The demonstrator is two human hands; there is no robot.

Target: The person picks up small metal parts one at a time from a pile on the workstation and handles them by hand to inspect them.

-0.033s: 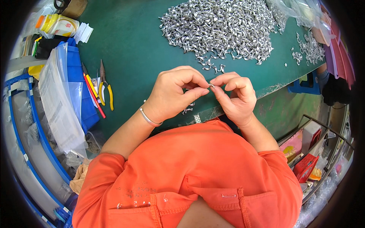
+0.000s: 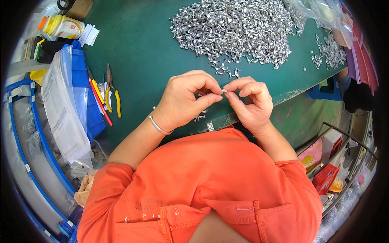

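Note:
Over the near edge of the green table, my left hand (image 2: 184,97) and my right hand (image 2: 252,104) meet fingertip to fingertip. Pinched between their thumbs and forefingers is a small curved silvery metal piece (image 2: 225,91), mostly covered by the fingers. Both hands are closed on it. A few similar metal pieces (image 2: 199,118) lie on the table beneath my left hand, partly hidden. Beyond my hands spreads a large heap of curved silvery metal pieces (image 2: 233,32), with a few strays at its near edge.
Yellow-handled pliers (image 2: 117,103) and a red pen (image 2: 106,115) lie to the left, beside a blue bin (image 2: 95,121) with papers in plastic sleeves. Small metal rings (image 2: 334,54) lie at the far right. A blue stool (image 2: 326,92) stands beyond the table's right edge.

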